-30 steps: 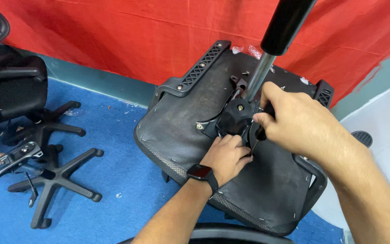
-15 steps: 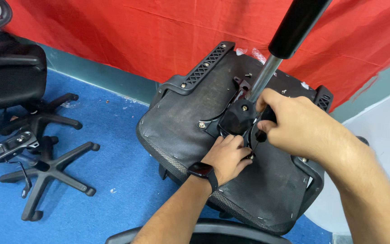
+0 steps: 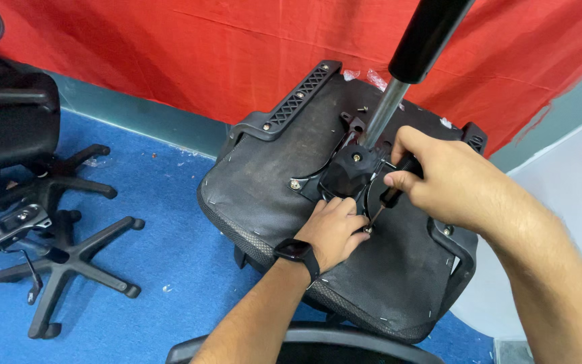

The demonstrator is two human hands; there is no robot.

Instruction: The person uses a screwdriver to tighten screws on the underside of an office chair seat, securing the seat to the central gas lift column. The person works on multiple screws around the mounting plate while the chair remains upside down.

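An upturned office chair seat (image 3: 274, 168) lies with its dark underside up. A black tilt mechanism (image 3: 350, 172) is bolted at its middle, and a gas lift cylinder (image 3: 405, 67) rises from it. My right hand (image 3: 449, 178) grips a screwdriver (image 3: 389, 195) by its black handle, tip down at a screw near the mechanism's edge. My left hand (image 3: 331, 232), a black watch on its wrist, rests on the seat with its fingers pinched at that screw beside the tip.
A black star base (image 3: 69, 259) and a loose metal mechanism plate (image 3: 1, 229) lie on the blue carpet at left, by another black chair (image 3: 8, 114). A red cloth (image 3: 203, 47) hangs behind. A white surface (image 3: 567, 195) lies at right.
The camera view has shifted slightly. My right hand has turned a little on the screwdriver handle, and the thin shaft now shows below it. My left hand stays at the screw.
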